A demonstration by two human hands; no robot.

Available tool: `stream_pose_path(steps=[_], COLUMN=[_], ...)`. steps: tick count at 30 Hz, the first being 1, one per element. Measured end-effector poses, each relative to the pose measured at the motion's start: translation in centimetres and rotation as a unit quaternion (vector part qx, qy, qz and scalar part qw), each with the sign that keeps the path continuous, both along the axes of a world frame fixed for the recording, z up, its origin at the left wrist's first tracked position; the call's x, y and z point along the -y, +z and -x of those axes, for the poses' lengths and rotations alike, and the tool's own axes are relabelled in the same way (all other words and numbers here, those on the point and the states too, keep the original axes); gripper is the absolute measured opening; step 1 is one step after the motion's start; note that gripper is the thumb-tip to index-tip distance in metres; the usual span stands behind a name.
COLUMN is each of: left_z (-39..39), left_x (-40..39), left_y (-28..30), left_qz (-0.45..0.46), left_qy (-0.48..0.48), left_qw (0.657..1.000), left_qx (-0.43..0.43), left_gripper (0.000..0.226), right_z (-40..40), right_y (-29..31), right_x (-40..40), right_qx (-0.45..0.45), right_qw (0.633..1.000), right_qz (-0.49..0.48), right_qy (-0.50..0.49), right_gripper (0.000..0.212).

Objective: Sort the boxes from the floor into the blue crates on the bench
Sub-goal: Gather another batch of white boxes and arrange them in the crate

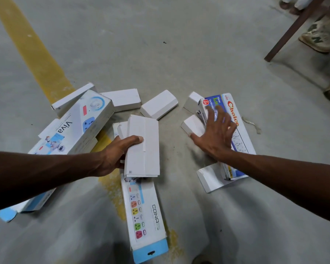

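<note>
Several boxes lie scattered on the grey floor. My left hand grips a stack of flat white boxes, thumb on top, just above a long CONA box. My right hand reaches out with fingers spread over a blue box and a long Choice box, thumb beside a small white box. A Viva box lies at the left on other boxes. Small white boxes sit at the back. No blue crates are in view.
A yellow floor line runs from the top left under the pile. A brown bench leg slants at the top right, with other people's shoes beside it. A scrap of paper lies right of the Choice box.
</note>
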State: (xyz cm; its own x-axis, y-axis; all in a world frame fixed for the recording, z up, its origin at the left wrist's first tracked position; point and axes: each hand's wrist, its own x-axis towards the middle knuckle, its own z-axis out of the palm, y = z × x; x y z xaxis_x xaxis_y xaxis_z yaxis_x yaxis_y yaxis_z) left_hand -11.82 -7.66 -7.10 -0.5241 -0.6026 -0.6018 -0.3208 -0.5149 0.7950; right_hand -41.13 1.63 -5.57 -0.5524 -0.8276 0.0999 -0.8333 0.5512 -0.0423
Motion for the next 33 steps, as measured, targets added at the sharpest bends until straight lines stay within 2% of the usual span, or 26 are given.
stream_pose_path(steps=[3,5,7,9,12,14,16,17,20,22,24,27,29,30,32,33], left_z=[0.1,0.1,0.0,-0.1,-0.3,-0.5,-0.7,-0.8,-0.8,-1.2,-1.6,-2.2,-2.5,-2.5,-2.3,-2.3], left_x=[0.0,0.0,-0.1,-0.2,-0.1,0.3,1.1,1.5,2.6,3.2,3.4,3.3,3.2,3.1,2.8,2.7], left_y=[0.1,0.3,0.4,0.4,0.6,0.9,1.1,1.3,2.5,2.9,2.9,2.4,2.1,2.1,2.1,1.9], left_qz=[-0.009,-0.016,-0.017,-0.017,-0.012,-0.007,-0.009,-0.005,0.006,0.031,0.048,0.052,0.061,0.060,0.064,0.067], left_qy=[0.000,-0.002,-0.005,-0.004,0.002,0.008,0.025,0.040,0.094,0.134,0.157,0.166,0.152,0.144,0.125,0.113], left_qw=[1.000,1.000,1.000,1.000,1.000,1.000,1.000,0.999,0.991,0.985,0.981,0.980,0.981,0.982,0.984,0.984], left_qx=[-0.001,0.002,0.006,0.014,0.020,0.011,-0.015,-0.036,-0.094,-0.103,-0.104,-0.098,-0.103,-0.106,-0.113,-0.117], left_gripper=[0.039,0.038,0.037,0.036,0.038,0.050,0.068,0.065,0.035,0.024,0.014,0.011,0.009,0.015,0.021,0.022], right_z=[4.3,7.3,9.1,9.6,8.2,5.6,1.8,0.1,-4.7,-7.2,-8.5,-8.5,-7.9,-7.1,-4.3,-2.3], right_y=[0.4,0.4,0.1,-0.1,0.7,1.4,2.0,1.6,-0.1,-1.4,-2.6,-3.6,-3.3,-2.8,-1.0,-0.2], right_x=[0.5,0.3,-0.4,-0.9,-0.9,-0.4,0.0,0.3,0.3,0.0,-0.2,0.1,0.3,0.3,-0.2,-0.7], right_qx=[0.109,0.221,0.291,0.292,0.246,0.236,0.268,0.311,0.459,0.502,0.509,0.516,0.536,0.541,0.502,0.442], right_qw=[0.987,0.961,0.936,0.935,0.957,0.967,0.963,0.950,0.886,0.858,0.848,0.838,0.828,0.826,0.841,0.862], right_qz=[-0.019,-0.057,-0.089,-0.097,-0.049,-0.012,-0.009,-0.016,-0.072,-0.111,-0.149,-0.175,-0.159,-0.148,-0.150,-0.170], right_qy=[-0.116,-0.157,-0.174,-0.175,-0.149,-0.095,-0.036,-0.017,-0.001,0.000,-0.008,-0.005,0.037,0.067,0.136,0.181], right_gripper=[0.139,0.148,0.153,0.150,0.133,0.126,0.129,0.133,0.140,0.143,0.147,0.144,0.136,0.127,0.110,0.105])
